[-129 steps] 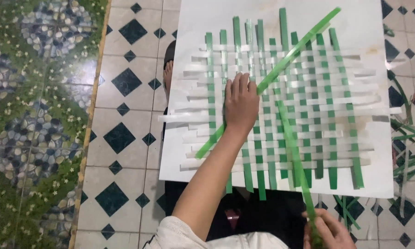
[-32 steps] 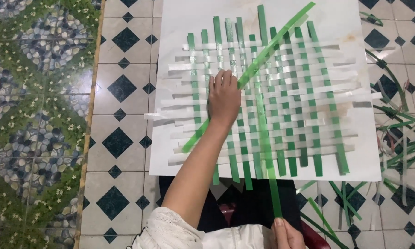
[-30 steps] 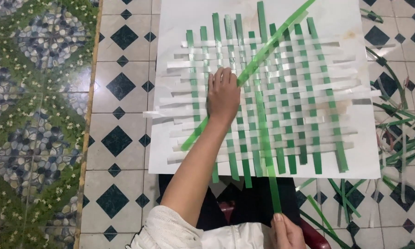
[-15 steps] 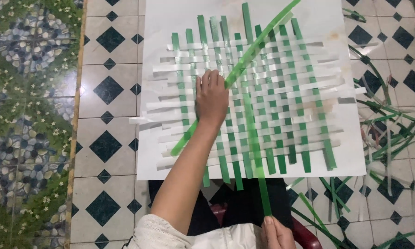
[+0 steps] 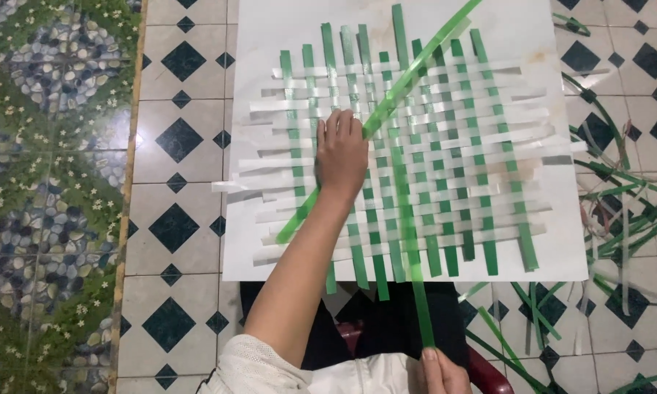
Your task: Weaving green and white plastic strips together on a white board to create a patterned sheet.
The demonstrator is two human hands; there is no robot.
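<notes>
A woven mat of green and white strips (image 5: 445, 160) lies on a white sheet (image 5: 270, 44) on the tiled floor. My left hand (image 5: 341, 155) rests flat on the mat's left part, fingers together, pressing the strips down. At the bottom edge my right hand (image 5: 442, 372) pinches the near end of a long green strip (image 5: 409, 241) that runs up through the weave. A second loose green strip (image 5: 409, 80) lies diagonally across the mat, passing under my left hand.
Loose green and white strips (image 5: 620, 211) lie scattered on the floor at the right. A patterned pebble-and-green border (image 5: 44, 197) runs down the left side. My dark-clothed legs (image 5: 387, 328) are below the sheet.
The view has drifted, so the mat sits a little further left and lower in frame. My left hand stays pressed on the weave and my right hand keeps hold of the long strip's end.
</notes>
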